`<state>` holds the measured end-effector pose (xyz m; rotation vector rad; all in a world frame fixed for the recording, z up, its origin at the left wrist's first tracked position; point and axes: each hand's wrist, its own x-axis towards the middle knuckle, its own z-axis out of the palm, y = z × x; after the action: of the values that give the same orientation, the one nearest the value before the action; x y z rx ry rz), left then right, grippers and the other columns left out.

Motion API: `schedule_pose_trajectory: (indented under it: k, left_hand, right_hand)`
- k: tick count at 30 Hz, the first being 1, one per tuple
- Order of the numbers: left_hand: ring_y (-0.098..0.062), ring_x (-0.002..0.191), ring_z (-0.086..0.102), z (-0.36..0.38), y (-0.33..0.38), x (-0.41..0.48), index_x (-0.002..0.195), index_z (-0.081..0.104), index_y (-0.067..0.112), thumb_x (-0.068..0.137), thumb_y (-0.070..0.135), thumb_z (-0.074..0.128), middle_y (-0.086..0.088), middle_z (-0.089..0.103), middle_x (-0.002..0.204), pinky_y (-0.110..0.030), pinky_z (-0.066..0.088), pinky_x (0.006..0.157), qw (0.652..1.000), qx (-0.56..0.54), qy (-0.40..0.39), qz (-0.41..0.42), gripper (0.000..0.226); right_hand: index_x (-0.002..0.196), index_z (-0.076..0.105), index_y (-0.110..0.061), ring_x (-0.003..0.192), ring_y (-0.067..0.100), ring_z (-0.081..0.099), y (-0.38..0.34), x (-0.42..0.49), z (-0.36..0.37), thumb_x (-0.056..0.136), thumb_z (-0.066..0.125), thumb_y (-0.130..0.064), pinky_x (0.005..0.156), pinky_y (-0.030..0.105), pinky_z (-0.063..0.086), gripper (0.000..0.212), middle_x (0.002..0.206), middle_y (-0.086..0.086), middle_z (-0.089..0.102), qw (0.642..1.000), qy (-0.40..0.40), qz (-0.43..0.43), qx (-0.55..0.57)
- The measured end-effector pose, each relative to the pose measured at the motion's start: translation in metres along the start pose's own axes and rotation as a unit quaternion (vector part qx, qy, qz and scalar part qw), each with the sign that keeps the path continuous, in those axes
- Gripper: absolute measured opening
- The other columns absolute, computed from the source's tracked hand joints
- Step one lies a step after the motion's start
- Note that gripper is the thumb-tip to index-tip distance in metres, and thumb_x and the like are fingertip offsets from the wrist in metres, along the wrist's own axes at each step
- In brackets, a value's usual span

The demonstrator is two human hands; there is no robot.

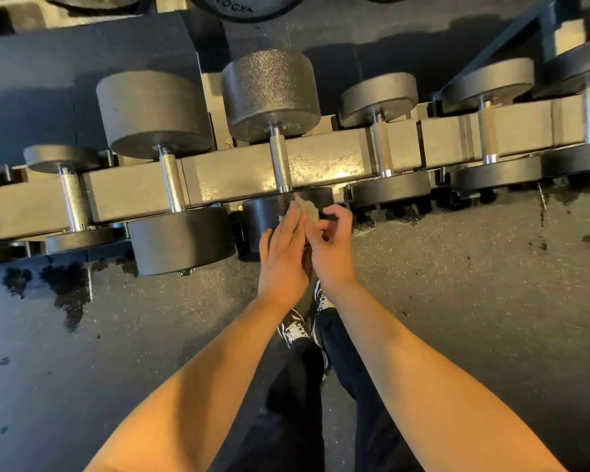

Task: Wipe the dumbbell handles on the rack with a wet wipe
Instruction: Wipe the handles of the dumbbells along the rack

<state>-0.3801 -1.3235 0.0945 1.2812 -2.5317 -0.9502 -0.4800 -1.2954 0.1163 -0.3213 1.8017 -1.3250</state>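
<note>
A row of black dumbbells with knurled steel handles lies across a grey rack (321, 161). The middle dumbbell's handle (281, 161) stands just beyond my hands. A small crumpled grey wet wipe (306, 209) sits between my two hands, over that dumbbell's near head (263, 212). My right hand (331, 247) pinches the wipe with curled fingers. My left hand (281, 257) lies with straight fingers against the wipe's left side. Neither hand touches a handle.
Other handles sit to the left (172, 182) (73, 199) and right (382, 148) (488, 134). Dark speckled rubber floor (457, 284) spreads below the rack, with wet-looking patches. My legs and black-and-white shoes (300, 328) stand under my arms.
</note>
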Motion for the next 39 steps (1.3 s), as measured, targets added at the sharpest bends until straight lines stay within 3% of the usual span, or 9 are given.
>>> schedule_pose_trajectory:
  k: [2,5,8,11,15,20,25,31,39]
  left_hand:
    - [-0.022,0.147,0.021,-0.014,-0.011,0.004,0.161,0.011,0.021,0.092,0.017,0.068,-0.002,0.011,0.168,-0.042,0.021,0.120,0.998,-0.049,0.038,-0.007,0.089]
    - [-0.026,0.153,0.006,-0.019,-0.019,0.021,0.161,0.011,0.019,0.091,0.024,0.071,-0.005,0.007,0.169,-0.048,0.011,0.124,0.998,-0.016,0.037,-0.057,0.093]
    - [-0.023,0.154,-0.019,-0.008,-0.018,0.031,0.161,-0.004,0.021,0.095,0.031,0.064,-0.004,-0.011,0.169,-0.051,-0.005,0.125,0.997,0.000,-0.017,-0.078,0.095]
    - [-0.019,0.152,-0.025,0.001,-0.018,0.029,0.158,-0.016,0.027,0.096,0.028,0.063,0.000,-0.018,0.168,-0.048,-0.009,0.125,0.997,-0.003,0.009,-0.082,0.100]
    - [-0.018,0.152,-0.025,0.002,-0.020,0.027,0.156,-0.020,0.030,0.089,0.017,0.069,0.001,-0.018,0.168,-0.051,-0.008,0.125,0.997,-0.014,0.012,-0.075,0.112]
    - [-0.024,0.152,-0.027,0.003,-0.026,0.026,0.160,-0.007,0.035,0.095,0.052,0.061,0.000,-0.020,0.167,-0.049,-0.011,0.121,0.999,0.018,-0.009,-0.050,0.095]
    - [-0.021,0.150,-0.031,0.007,-0.030,0.028,0.160,-0.007,0.035,0.094,0.052,0.061,0.006,-0.029,0.163,-0.048,-0.015,0.120,0.998,0.017,-0.011,-0.054,0.096]
    - [-0.016,0.148,-0.035,0.005,-0.029,0.028,0.155,-0.022,0.035,0.090,0.031,0.069,0.010,-0.031,0.162,-0.050,-0.013,0.123,0.997,0.003,-0.026,-0.077,0.112]
    - [-0.016,0.148,-0.035,0.000,-0.029,0.029,0.158,-0.018,0.031,0.093,0.049,0.061,0.013,-0.037,0.158,-0.043,-0.018,0.119,0.997,-0.006,-0.044,-0.068,0.104]
  right_hand:
    - [0.106,0.059,-0.021,0.084,0.009,0.059,-0.002,0.010,0.008,0.095,0.058,0.000,0.075,0.026,0.049,0.024,0.098,0.006,0.061,0.995,0.028,-0.045,-0.088]
    - [0.112,0.069,-0.010,0.099,0.006,0.053,-0.006,0.025,0.022,0.095,0.059,0.000,0.088,0.013,0.043,0.022,0.116,0.007,0.056,0.976,0.077,-0.108,-0.170]
    - [0.141,0.055,-0.013,0.136,0.020,0.034,-0.004,0.042,0.030,0.103,0.051,-0.023,0.119,0.031,0.025,0.039,0.147,0.007,0.043,0.950,0.038,-0.144,-0.275]
    - [0.156,0.032,-0.022,0.147,0.018,0.012,0.004,0.052,0.027,0.108,0.035,-0.036,0.121,0.038,0.009,0.050,0.164,-0.003,0.023,0.911,0.008,-0.155,-0.382]
    - [0.154,0.036,-0.026,0.148,0.021,0.014,0.014,0.054,0.026,0.109,0.034,-0.031,0.121,0.038,0.016,0.046,0.163,0.000,0.025,0.943,0.036,-0.149,-0.295]
    - [0.135,0.060,-0.014,0.116,0.030,0.048,0.032,0.063,0.006,0.104,0.047,-0.018,0.105,0.036,0.041,0.034,0.125,0.015,0.046,0.966,0.201,0.050,-0.155]
    - [0.116,0.055,-0.014,0.099,0.023,0.059,0.025,0.051,0.002,0.101,0.049,-0.009,0.088,0.036,0.052,0.017,0.113,0.009,0.055,0.973,0.173,-0.040,-0.147]
    - [0.148,0.047,-0.022,0.129,0.026,0.032,0.008,0.060,0.026,0.102,0.049,-0.013,0.109,0.042,0.035,0.047,0.144,0.004,0.043,0.939,0.041,-0.158,-0.304]
    - [0.152,0.040,-0.022,0.131,0.027,0.031,0.030,0.032,0.008,0.108,0.037,-0.025,0.111,0.036,0.023,0.044,0.145,0.009,0.037,0.956,0.126,0.104,-0.244]
